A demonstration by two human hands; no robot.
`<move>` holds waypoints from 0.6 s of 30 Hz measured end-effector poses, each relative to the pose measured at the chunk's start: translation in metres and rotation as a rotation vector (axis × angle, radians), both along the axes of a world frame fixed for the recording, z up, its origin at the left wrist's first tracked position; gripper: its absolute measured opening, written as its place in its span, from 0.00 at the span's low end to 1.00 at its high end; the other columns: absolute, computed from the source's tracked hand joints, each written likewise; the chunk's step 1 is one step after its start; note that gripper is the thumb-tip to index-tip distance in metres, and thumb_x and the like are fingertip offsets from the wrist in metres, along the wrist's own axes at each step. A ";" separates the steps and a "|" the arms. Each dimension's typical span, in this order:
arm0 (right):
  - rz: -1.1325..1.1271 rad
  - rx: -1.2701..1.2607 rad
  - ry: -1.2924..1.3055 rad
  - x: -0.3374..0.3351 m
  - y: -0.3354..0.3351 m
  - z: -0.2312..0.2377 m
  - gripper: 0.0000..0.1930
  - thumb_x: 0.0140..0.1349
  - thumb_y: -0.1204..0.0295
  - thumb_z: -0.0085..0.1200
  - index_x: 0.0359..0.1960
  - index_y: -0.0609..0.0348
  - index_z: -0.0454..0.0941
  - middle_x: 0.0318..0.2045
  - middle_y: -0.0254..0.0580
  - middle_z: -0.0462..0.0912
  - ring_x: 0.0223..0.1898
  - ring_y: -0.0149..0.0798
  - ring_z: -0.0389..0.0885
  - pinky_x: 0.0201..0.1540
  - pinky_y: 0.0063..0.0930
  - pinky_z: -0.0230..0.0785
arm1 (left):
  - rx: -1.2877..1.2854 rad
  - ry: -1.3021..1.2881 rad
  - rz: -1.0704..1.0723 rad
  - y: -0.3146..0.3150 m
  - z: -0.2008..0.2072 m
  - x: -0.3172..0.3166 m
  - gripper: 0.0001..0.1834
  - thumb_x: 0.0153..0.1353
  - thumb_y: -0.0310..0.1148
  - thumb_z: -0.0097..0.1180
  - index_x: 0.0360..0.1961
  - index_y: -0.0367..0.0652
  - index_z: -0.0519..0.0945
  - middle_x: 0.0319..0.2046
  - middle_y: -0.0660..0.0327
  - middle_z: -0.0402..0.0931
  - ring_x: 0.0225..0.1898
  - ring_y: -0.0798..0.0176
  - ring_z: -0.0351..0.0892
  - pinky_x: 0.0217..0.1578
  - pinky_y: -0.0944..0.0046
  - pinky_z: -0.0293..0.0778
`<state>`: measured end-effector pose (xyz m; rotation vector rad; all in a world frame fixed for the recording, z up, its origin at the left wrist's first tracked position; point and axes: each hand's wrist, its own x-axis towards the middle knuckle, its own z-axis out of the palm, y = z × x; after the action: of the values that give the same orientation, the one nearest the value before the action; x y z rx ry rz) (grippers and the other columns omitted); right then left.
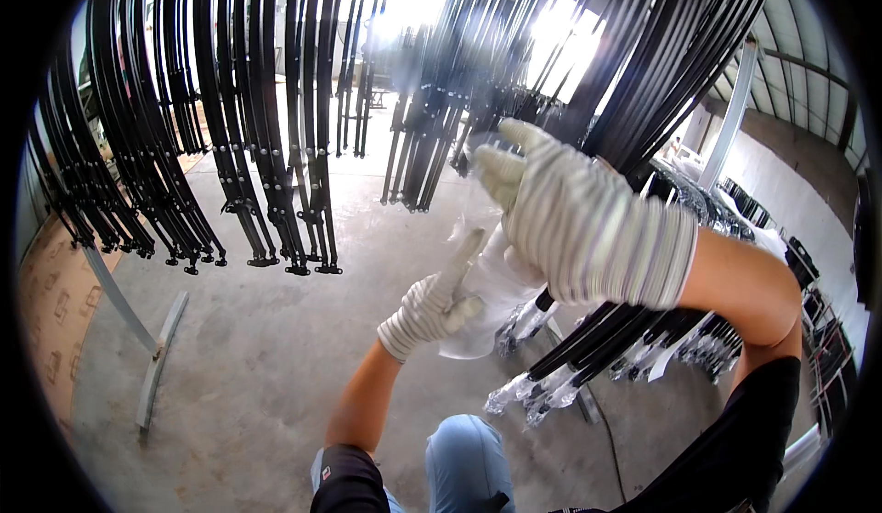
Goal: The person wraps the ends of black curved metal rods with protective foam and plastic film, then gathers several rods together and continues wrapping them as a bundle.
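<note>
The clear plastic film (487,315) is in the air between the two gloved hands, above the concrete floor (276,357) and just beside the plastic-wrapped bar ends (547,389). The left hand (427,311) touches its left edge with one finger raised and another fingertip apart from it; I cannot tell if it pinches the film. The right hand (574,214) is above its upper edge, with fingers partly bent and a little apart; what is inside them is hidden by the glove, so again I cannot tell. If the hold is loose, the film may slip, because it looks thin and smooth and the knitted gloves may feel it poorly. It could also catch on the wrapped ends and tear. The right fingers are near the black hanging bars (432,136) in this view, so a wide movement might knock them and make them swing.
</note>
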<state>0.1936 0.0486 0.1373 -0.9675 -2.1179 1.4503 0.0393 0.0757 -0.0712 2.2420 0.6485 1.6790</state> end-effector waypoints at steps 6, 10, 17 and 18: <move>0.027 0.007 -0.533 -0.011 0.016 0.037 0.08 0.53 0.68 0.47 0.32 0.57 0.73 0.32 0.38 0.70 0.32 0.34 0.68 0.36 0.28 0.63 | -0.001 0.172 -0.017 -0.005 0.016 -0.014 0.43 0.48 0.41 0.53 0.62 0.45 0.46 0.16 0.58 0.71 0.17 0.58 0.71 0.24 0.62 0.68; 0.065 0.190 -0.801 -0.023 0.018 0.047 0.08 0.49 0.68 0.50 0.32 0.55 0.73 0.38 0.39 0.68 0.39 0.36 0.64 0.42 0.32 0.59 | -0.182 0.199 -0.055 -0.003 0.024 -0.016 0.48 0.42 0.40 0.59 0.62 0.46 0.46 0.24 0.58 0.74 0.22 0.61 0.73 0.27 0.64 0.69; 0.201 0.755 -1.109 -0.025 -0.013 0.049 0.11 0.43 0.70 0.55 0.32 0.51 0.74 0.48 0.40 0.63 0.50 0.40 0.59 0.53 0.39 0.50 | -0.211 0.359 -0.396 0.022 0.054 -0.015 0.48 0.37 0.37 0.66 0.60 0.45 0.53 0.44 0.57 0.72 0.44 0.65 0.71 0.44 0.65 0.67; 0.225 0.922 -1.154 -0.022 -0.022 0.048 0.11 0.42 0.70 0.55 0.32 0.51 0.75 0.50 0.40 0.62 0.51 0.40 0.58 0.54 0.40 0.49 | -0.247 0.347 -0.436 0.021 0.059 -0.015 0.48 0.37 0.36 0.66 0.60 0.44 0.54 0.46 0.57 0.71 0.47 0.65 0.70 0.46 0.65 0.66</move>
<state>0.1713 0.0265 0.1857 -1.2809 -3.1988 -0.3452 0.0248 0.0964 -0.0124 2.2963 0.3719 0.9633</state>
